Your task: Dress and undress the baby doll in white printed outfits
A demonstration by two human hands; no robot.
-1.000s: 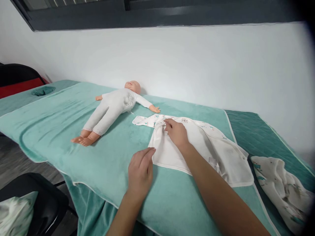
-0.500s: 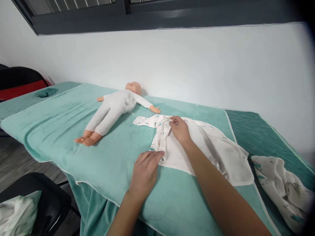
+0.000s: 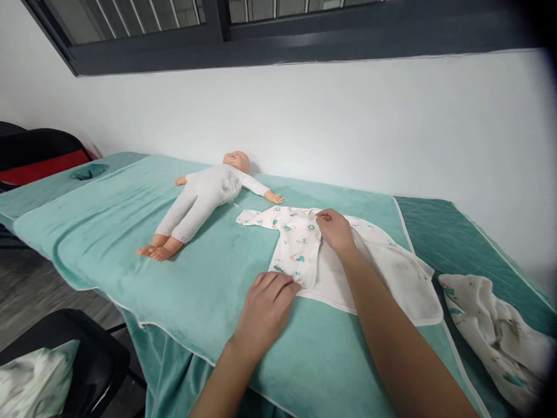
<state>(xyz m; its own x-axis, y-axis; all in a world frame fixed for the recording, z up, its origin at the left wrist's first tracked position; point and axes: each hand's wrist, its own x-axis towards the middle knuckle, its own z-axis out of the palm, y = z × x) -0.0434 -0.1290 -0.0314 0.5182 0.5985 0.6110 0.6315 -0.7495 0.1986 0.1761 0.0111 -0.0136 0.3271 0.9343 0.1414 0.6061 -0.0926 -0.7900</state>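
A white baby shirt (image 3: 298,249) with a small green and red print lies spread on the green sheet, its right front panel folded open to the plain inner side. My left hand (image 3: 267,305) pinches the lower corner of the printed front panel. With thumb and finger, my right hand (image 3: 337,229) grips the same panel's upper edge near the neckline. One sleeve points left, towards the baby doll (image 3: 200,194). The doll rests on its back in a white body, head by the wall, its hand just above the sleeve.
The green sheet (image 3: 100,232) covers the bed. At the right edge lies a bundled printed cloth (image 3: 491,331). A black chair (image 3: 98,360) with a crumpled pale cloth (image 3: 39,380) stands at the lower left. Behind are a white wall (image 3: 304,122) and a dark window frame (image 3: 278,49).
Both hands have moved right, drawing the shirt's printed front panel out flat from its bunched state. More of the print shows now. The camera view has tilted slightly up.
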